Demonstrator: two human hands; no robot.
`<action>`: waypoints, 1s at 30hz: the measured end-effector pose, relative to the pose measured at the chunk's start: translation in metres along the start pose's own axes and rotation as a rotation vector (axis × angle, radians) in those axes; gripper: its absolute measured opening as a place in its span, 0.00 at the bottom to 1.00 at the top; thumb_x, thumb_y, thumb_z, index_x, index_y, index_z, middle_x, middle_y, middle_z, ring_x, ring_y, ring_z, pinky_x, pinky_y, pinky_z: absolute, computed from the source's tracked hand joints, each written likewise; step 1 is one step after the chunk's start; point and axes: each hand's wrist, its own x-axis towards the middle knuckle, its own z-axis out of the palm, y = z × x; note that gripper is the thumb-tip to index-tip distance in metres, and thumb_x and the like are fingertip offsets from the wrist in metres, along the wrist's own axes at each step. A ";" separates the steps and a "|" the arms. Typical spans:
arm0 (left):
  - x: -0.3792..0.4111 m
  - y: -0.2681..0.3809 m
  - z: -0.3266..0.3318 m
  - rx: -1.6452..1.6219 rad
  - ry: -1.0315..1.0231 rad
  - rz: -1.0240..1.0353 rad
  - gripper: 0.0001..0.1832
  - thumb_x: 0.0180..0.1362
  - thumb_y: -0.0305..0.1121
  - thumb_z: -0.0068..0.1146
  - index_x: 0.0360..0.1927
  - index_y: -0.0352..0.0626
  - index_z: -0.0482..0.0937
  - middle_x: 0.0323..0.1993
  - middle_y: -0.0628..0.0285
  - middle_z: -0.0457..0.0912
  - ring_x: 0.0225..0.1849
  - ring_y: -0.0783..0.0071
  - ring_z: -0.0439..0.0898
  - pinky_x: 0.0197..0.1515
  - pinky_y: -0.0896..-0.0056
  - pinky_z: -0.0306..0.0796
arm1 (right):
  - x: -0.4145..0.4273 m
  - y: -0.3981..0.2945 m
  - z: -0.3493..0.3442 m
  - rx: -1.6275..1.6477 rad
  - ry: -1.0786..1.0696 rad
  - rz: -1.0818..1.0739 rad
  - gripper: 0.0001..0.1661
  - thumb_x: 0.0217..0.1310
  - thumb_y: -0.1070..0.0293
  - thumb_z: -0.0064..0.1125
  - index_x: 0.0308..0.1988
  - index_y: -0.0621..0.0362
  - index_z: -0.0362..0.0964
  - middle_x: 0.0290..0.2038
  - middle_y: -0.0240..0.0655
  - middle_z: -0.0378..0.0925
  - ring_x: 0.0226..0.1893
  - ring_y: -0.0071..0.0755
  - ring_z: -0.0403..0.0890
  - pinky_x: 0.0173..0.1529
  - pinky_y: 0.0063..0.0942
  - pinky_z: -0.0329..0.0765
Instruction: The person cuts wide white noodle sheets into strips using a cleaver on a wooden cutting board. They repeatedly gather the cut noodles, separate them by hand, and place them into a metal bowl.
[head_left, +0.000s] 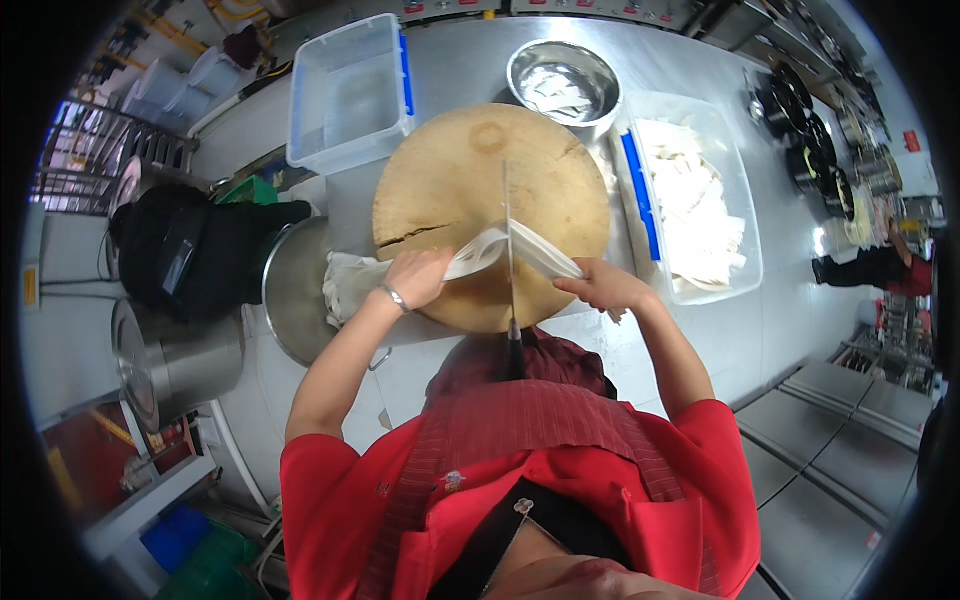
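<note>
A cleaver-like knife (509, 251) appears edge-on above the round wooden chopping block (480, 172), its black handle pointing towards my body. Long white flat strips (544, 251), perhaps noodle or bean-curd sheets, bend up into a peak at the blade. Whether they lie over it or are split by it, I cannot tell. My left hand (421, 279) grips the strips on the left side of the knife. On the other side my right hand (606, 285) pinches them, with loose ends hanging below the fingers. Neither hand is on the knife handle.
Left of the block, a steel pot (296, 292) has white material over its rim. A clear plastic bin (345, 142) stands behind. A steel bowl (566, 56) holds white pieces; another clear bin (739, 187) on the right is heaped with white strips. A person (877, 268) stands far right.
</note>
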 end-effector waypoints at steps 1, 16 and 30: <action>0.000 0.004 -0.002 0.002 0.002 0.007 0.11 0.46 0.26 0.50 0.35 0.38 0.69 0.28 0.47 0.78 0.34 0.47 0.77 0.35 0.49 0.69 | -0.004 0.002 0.002 -0.010 -0.003 0.005 0.26 0.58 0.47 0.53 0.45 0.59 0.70 0.17 0.30 0.69 0.14 0.24 0.71 0.19 0.24 0.69; -0.037 -0.012 -0.096 -0.476 0.325 -0.037 0.21 0.53 0.28 0.49 0.53 0.38 0.68 0.41 0.44 0.77 0.46 0.44 0.73 0.46 0.56 0.67 | -0.082 0.221 -0.145 -0.663 0.481 0.308 0.32 0.50 0.57 0.62 0.56 0.49 0.64 0.51 0.44 0.71 0.52 0.46 0.71 0.53 0.37 0.69; 0.002 0.040 -0.140 -0.120 0.530 -0.161 0.15 0.48 0.26 0.54 0.41 0.33 0.72 0.36 0.42 0.77 0.40 0.43 0.75 0.41 0.52 0.69 | 0.014 -0.217 -0.032 -1.100 0.431 -0.767 0.30 0.49 0.76 0.52 0.55 0.61 0.60 0.33 0.46 0.77 0.39 0.47 0.78 0.53 0.43 0.69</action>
